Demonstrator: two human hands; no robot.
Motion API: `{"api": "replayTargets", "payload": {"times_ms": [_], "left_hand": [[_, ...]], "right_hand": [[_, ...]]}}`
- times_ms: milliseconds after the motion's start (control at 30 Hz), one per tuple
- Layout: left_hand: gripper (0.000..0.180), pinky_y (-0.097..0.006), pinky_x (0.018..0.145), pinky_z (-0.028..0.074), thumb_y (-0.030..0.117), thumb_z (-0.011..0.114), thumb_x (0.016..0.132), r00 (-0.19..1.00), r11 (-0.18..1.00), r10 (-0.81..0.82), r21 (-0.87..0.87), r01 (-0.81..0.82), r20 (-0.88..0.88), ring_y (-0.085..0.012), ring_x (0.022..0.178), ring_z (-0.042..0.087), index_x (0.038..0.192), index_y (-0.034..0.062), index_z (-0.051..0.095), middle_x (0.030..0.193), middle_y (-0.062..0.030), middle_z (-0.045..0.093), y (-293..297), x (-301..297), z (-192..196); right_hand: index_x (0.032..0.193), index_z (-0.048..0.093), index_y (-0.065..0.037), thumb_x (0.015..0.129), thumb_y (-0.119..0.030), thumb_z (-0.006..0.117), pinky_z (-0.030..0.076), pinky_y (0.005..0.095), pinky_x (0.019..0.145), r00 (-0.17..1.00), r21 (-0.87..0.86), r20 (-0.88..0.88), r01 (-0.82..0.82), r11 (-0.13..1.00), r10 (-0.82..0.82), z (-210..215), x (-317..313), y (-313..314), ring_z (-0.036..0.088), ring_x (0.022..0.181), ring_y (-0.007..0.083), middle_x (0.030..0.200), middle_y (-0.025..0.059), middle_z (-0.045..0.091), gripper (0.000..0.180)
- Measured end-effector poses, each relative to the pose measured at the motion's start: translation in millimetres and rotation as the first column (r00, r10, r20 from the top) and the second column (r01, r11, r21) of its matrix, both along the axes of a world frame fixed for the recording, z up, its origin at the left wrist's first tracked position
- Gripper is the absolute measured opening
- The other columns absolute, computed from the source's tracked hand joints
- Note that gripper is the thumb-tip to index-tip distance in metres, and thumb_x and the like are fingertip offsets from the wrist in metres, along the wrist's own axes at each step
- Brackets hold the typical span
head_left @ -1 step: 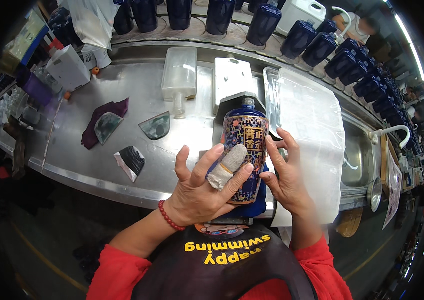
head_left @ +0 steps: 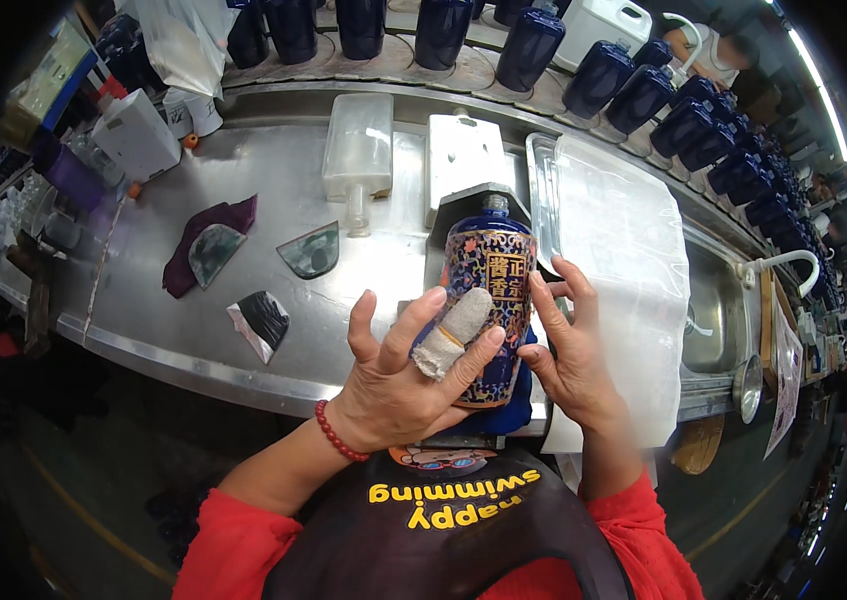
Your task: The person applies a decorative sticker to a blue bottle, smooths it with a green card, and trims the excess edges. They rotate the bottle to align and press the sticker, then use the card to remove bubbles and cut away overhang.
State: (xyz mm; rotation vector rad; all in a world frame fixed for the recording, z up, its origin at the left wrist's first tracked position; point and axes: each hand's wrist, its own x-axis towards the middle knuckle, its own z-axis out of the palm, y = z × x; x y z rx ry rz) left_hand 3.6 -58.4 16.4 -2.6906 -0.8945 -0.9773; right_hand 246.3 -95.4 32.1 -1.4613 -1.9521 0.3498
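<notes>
Patterned blue bottle (head_left: 510, 325) just right of frame centre, neck toward the top, against a grey holder (head_left: 441, 235). Left hand (head_left: 394, 390), lower centre: spread open, not wrapped round the bottle; finger in a grey cloth cover (head_left: 470, 315) and thumb laid on the bottle's front. Red bead bracelet (head_left: 328, 430) at that wrist. Right hand (head_left: 579, 360), right of centre: open, loosely curved, finger and thumb tips at the bottle's right edge; firmness of contact cannot be told. Metal table (head_left: 274, 150), left of centre: purple cloth (head_left: 178, 270) under one green curved piece (head_left: 216, 255), second green piece (head_left: 310, 250) nearby. Upper centre: clear bottle (head_left: 359, 150) beside white block (head_left: 466, 155). Right: translucent sheet (head_left: 634, 250). Upper edge: row of plain dark-blue bottles (head_left: 599, 77).
</notes>
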Motion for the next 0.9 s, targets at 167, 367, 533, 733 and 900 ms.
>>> {"api": "replayTargets", "payload": {"times_ms": [167,367,533,733,900], "left_hand": [[0.076,-0.06,0.119,0.003,0.073,0.059,0.085,0.993,0.965,-0.107,-0.235,0.115,0.046,-0.0367,0.143,0.03,0.14,0.0202,0.064,0.148,-0.0188,0.053,7,-9,9],[0.074,-0.057,0.119,0.005,0.068,0.05,0.096,0.991,0.931,0.023,-0.364,0.027,0.132,-0.0416,0.144,0.03,0.146,0.0133,0.058,0.15,-0.0218,0.05,17,0,9],[0.075,-0.059,0.118,0.006,0.065,0.06,0.092,0.993,0.916,0.024,-0.4,0.024,0.116,-0.0412,0.145,0.03,0.148,0.0152,0.056,0.152,-0.0212,0.048,19,1,5],[0.077,-0.063,0.116,0.004,0.063,0.061,0.091,0.981,0.906,-0.031,-0.408,0.109,0.194,-0.0409,0.142,0.027,0.153,0.0183,0.049,0.145,-0.0191,0.055,26,-1,0],[0.083,-0.064,0.116,0.005,0.067,0.059,0.091,0.978,0.89,-0.031,-0.44,0.122,0.207,-0.042,0.142,0.027,0.156,0.0165,0.044,0.146,-0.0201,0.053,25,2,-4]], "right_hand": [[0.15,0.051,-0.011,0.092,-0.035,0.073,0.045,0.043,0.104,1.0,0.0,-0.008,-0.024,1.0,0.024,-3,-3,-1,0.049,0.117,0.0312,0.154,0.0199,0.035,0.066],[0.151,0.05,-0.008,0.093,-0.034,0.072,0.046,0.0407,0.103,0.996,0.007,-0.091,-0.025,1.0,0.026,-5,-7,-1,0.049,0.115,0.0293,0.153,0.0195,0.036,0.067],[0.151,0.05,-0.008,0.096,-0.037,0.068,0.047,0.0415,0.102,0.995,0.023,-0.089,-0.032,0.999,0.034,-6,-8,-2,0.05,0.115,0.0296,0.153,0.0202,0.036,0.065],[0.151,0.05,-0.009,0.094,-0.035,0.071,0.047,0.0418,0.103,0.994,-0.007,-0.106,-0.028,1.0,0.027,-6,-10,-3,0.049,0.116,0.0306,0.154,0.0196,0.036,0.066],[0.151,0.05,-0.01,0.093,-0.032,0.072,0.047,0.0426,0.103,0.992,-0.012,-0.12,-0.026,1.0,0.025,-7,-9,-4,0.049,0.119,0.032,0.154,0.0194,0.035,0.066]]}}
